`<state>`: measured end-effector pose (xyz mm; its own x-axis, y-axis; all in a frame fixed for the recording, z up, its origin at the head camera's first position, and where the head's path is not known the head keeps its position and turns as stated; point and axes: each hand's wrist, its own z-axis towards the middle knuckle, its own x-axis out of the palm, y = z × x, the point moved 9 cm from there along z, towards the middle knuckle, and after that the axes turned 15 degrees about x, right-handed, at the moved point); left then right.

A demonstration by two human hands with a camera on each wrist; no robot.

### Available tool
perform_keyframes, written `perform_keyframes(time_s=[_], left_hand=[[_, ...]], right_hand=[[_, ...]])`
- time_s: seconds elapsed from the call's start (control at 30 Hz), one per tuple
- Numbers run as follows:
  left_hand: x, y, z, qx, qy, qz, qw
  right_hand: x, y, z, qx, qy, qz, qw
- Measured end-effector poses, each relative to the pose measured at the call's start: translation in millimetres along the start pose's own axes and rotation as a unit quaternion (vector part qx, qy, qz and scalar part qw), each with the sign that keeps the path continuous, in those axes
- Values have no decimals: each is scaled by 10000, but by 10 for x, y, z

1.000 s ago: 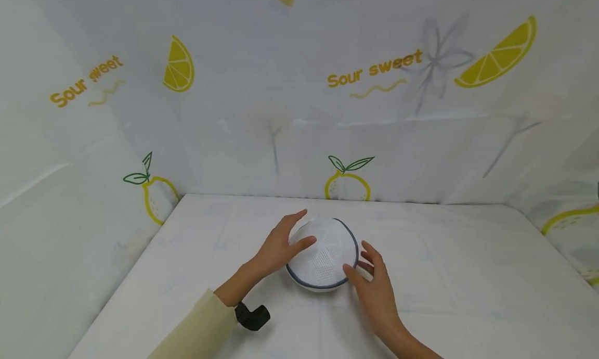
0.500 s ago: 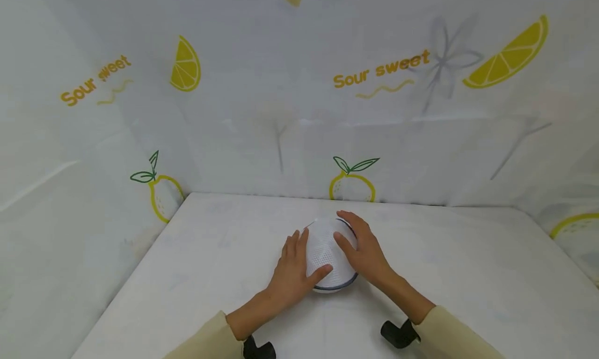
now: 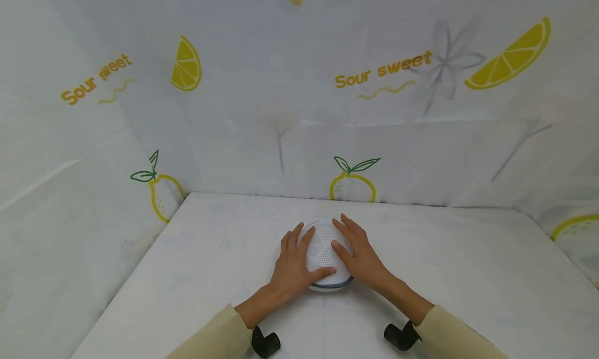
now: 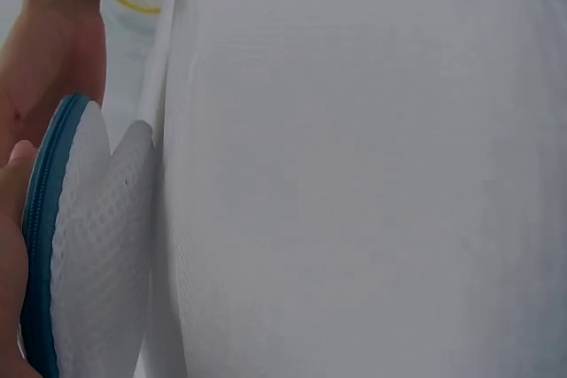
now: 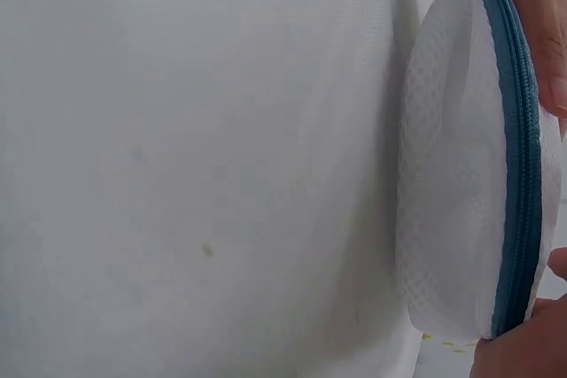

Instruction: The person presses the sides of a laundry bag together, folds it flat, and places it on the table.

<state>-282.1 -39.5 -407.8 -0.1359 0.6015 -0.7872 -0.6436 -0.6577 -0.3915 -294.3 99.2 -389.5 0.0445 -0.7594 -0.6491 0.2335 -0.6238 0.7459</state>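
Observation:
A round white mesh laundry bag [image 3: 323, 255] sits on the white-covered table, domed side up in the head view. Around its edge runs a blue zipper [image 5: 518, 165], closed along the stretch that shows in the right wrist view. My left hand [image 3: 291, 270] rests on the bag's left side, fingers pointing away and thumb laid across its near part. From the other side, my right hand [image 3: 366, 263] rests on the bag's upper right, fingers spread and thumb on the mesh. Part of the rim is hidden beneath both hands.
The white tabletop [image 3: 224, 244] meets a cloth backdrop [image 3: 262, 104] printed with lemons and lettering at its far edge. Black wrist-worn devices [image 3: 401, 337] hang below both sleeves, close over the table.
My right hand has gone from the bag's lower right edge up onto its upper right side. My left hand has swung round to its left side, thumb now lower on the mesh.

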Motion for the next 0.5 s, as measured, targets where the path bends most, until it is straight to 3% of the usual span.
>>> perform_keyframes(time_s=[0.13, 0.33, 0.5], left_hand=[[1, 62, 32, 196, 106, -204, 9995], [50, 134, 77, 472, 456, -385, 9971], [84, 107, 104, 808, 591, 280, 9946]], right_hand=[[21, -11, -21, -84, -196, -105, 9997], [59, -12, -10, -248, -588, -786, 9949], [139, 48, -23, -666, -648, -1624, 9823]])
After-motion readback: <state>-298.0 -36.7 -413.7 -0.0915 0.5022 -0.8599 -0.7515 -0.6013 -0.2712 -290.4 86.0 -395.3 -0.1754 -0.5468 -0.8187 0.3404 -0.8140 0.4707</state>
